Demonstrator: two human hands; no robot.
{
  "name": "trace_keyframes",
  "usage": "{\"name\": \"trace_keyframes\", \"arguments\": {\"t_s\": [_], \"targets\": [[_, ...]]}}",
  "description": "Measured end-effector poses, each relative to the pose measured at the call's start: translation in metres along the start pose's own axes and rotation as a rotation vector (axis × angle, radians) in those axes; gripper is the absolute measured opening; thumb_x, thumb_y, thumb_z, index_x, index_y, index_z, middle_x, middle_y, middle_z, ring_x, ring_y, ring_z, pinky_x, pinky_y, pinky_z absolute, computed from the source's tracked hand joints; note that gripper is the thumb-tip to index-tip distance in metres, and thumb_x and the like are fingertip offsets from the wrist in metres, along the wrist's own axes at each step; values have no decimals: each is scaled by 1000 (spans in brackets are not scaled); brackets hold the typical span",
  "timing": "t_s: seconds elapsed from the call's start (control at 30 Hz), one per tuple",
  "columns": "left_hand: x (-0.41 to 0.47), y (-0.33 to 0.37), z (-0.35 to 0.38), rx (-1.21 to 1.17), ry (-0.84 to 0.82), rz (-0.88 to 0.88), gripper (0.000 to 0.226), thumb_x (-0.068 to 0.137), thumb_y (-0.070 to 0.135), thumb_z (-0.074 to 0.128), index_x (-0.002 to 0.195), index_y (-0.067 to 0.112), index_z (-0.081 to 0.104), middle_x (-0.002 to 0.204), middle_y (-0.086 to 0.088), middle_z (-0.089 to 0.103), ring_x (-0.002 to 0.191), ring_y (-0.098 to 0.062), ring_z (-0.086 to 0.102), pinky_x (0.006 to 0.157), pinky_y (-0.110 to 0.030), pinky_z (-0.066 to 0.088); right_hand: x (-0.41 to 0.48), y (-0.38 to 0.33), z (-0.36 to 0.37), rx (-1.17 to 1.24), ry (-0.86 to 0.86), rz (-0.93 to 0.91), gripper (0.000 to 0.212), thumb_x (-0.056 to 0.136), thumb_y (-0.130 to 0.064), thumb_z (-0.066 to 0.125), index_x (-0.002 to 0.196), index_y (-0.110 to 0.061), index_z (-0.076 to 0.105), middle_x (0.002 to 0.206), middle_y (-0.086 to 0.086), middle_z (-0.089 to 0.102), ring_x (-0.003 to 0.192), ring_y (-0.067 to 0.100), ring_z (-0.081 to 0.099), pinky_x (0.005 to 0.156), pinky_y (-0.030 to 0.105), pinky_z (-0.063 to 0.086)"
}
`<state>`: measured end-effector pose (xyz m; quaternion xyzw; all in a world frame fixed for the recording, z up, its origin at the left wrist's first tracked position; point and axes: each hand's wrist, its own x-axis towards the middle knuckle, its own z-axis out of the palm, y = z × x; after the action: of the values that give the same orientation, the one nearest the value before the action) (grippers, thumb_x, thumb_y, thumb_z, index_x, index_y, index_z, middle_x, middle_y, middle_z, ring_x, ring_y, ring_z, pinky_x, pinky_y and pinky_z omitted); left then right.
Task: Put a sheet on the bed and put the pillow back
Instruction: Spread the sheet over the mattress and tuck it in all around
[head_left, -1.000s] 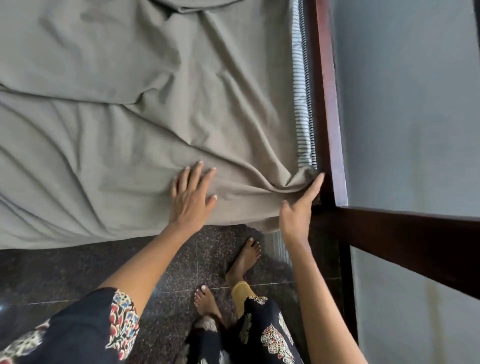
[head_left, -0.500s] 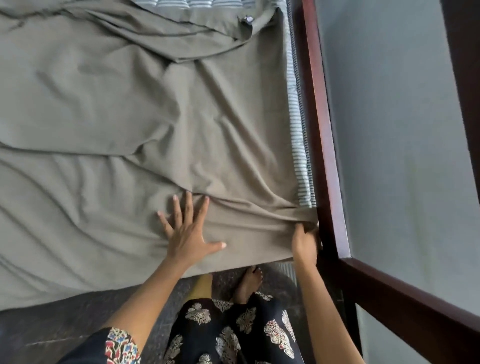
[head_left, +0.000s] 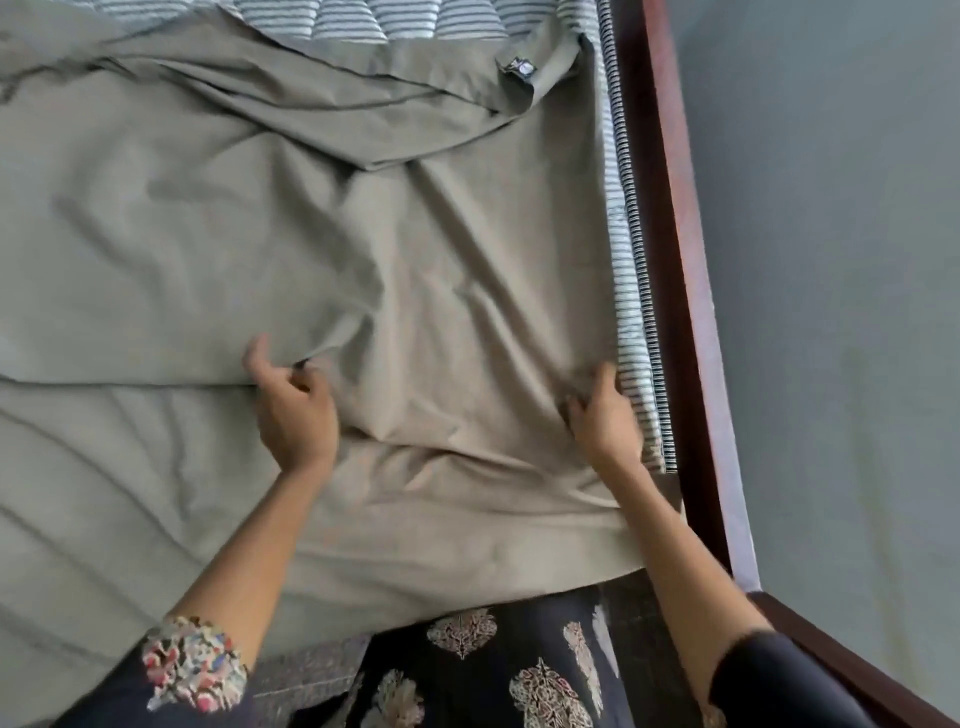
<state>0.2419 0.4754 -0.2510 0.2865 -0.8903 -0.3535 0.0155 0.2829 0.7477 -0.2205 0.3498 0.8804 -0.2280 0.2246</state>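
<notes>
Both grips closed on cloth | left grip (head_left: 293, 410) pinches a ridge of the sheet (head_left: 208, 234), right grip (head_left: 605, 415) bunches it just beside the striped mattress (head_left: 631, 332) edge | sheet's slack runs far and left from both; right grip nearer the dark wooden bed frame (head_left: 667, 260) | soft, matte grey-green weave, creased; far hem folded back | pillow unseen

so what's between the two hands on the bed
Only the sheet, wrinkled and bunched, spans the stretch between the left hand and the right hand. Nothing else lies on it there. The head view shows this.
</notes>
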Motion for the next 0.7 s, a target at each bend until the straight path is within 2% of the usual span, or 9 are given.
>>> {"name": "trace_keyframes", "arguments": {"t_s": [0.07, 0.13, 0.2, 0.27, 0.37, 0.43, 0.5, 0.57, 0.7], "targets": [[28, -5, 0, 169, -163, -44, 55, 89, 18, 55, 140, 13, 35, 105, -21, 65, 97, -39, 60, 77, -43, 45, 17, -4, -8, 107, 35, 46, 19, 91, -9, 38, 108, -6, 44, 101, 27, 63, 87, 40, 64, 72, 44, 50], [48, -12, -2, 254, -262, 74, 31, 89, 21, 56, 119, 14, 54, 98, -21, 68, 93, -38, 64, 75, -42, 47, 27, -7, -23, 253, 196, 114, 21, 88, -6, 30, 105, -8, 43, 98, 27, 63, 82, 41, 64, 69, 45, 53], [59, -9, -5, 189, -261, 119, 19, 89, 30, 51, 100, 16, 58, 91, -17, 70, 85, -36, 66, 71, -42, 50, 32, -8, -29, 273, 328, 105, 25, 90, -3, 27, 110, -7, 42, 101, 25, 62, 87, 39, 59, 69, 37, 44], [66, 1, -6, 99, -197, 154, 20, 89, 36, 45, 97, 19, 54, 95, -15, 70, 88, -35, 66, 75, -45, 51, 35, -11, -23, 281, 350, 91, 30, 91, -2, 26, 118, -5, 41, 106, 26, 61, 92, 40, 58, 70, 34, 38], [65, 17, 1, 159, -137, 355, 25, 92, 20, 49, 114, 9, 56, 114, -18, 63, 106, -38, 58, 88, -44, 43, 41, -4, 3, 163, 338, 33, 43, 93, -9, 36, 135, -9, 34, 126, 23, 55, 114, 38, 52, 89, 37, 40], [60, 22, 11, 269, -254, 490, 53, 87, 14, 58, 137, 5, 42, 139, -19, 46, 127, -39, 42, 104, -45, 32, 44, 5, 18, -16, 357, -35, 55, 93, -16, 42, 145, -9, 26, 147, 14, 37, 133, 31, 35, 108, 41, 25], [58, 15, 23, 445, -396, 473, 75, 87, 24, 62, 149, 15, 22, 156, -11, 19, 143, -35, 17, 113, -49, 15, 45, 5, 23, -83, 360, -12, 60, 94, -23, 42, 148, -10, 20, 154, 10, 24, 139, 26, 27, 109, 43, 19], [59, 3, 31, 594, -467, 431, 74, 90, 36, 55, 151, 24, 14, 159, -4, 3, 146, -31, 0, 114, -53, 4, 48, 2, 22, -84, 322, 41, 62, 96, -28, 39, 151, -14, 14, 155, 9, 20, 141, 24, 24, 107, 45, 21], [58, -2, 38, 634, -439, 479, 72, 87, 44, 47, 150, 25, 18, 159, -5, 3, 146, -32, 0, 112, -57, 4, 59, 10, 19, -56, 250, 77, 65, 96, -44, 33, 151, -29, 1, 158, 1, 12, 145, 22, 13, 115, 48, 16]]}}
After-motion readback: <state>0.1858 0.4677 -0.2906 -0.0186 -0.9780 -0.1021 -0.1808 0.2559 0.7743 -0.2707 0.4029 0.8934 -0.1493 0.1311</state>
